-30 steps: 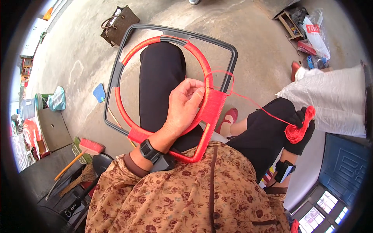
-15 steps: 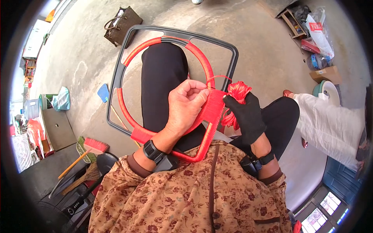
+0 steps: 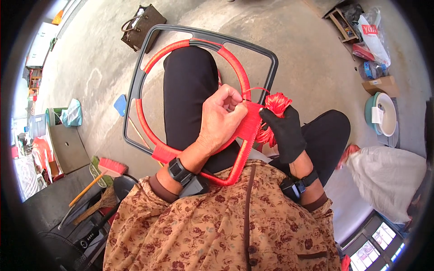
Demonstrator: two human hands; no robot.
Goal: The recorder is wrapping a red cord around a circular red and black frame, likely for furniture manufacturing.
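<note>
The left hand [image 3: 221,122] is pinching the red cord [image 3: 255,89], fingers closed, against the half-wrapped dark frame [image 3: 135,97] resting across the lap. The gloved right hand [image 3: 285,131] is gripping the cord bundle [image 3: 275,105]; keeping tension even matters. Far right, a clear bag with a red label [image 3: 371,36] and a brown carton [image 3: 382,85] are sitting on the floor.

The left hand [image 3: 221,122] pinches red cord at the wrapped frame [image 3: 199,104]; the gloved right hand [image 3: 285,131] grips a red cord bundle [image 3: 275,106].
</note>
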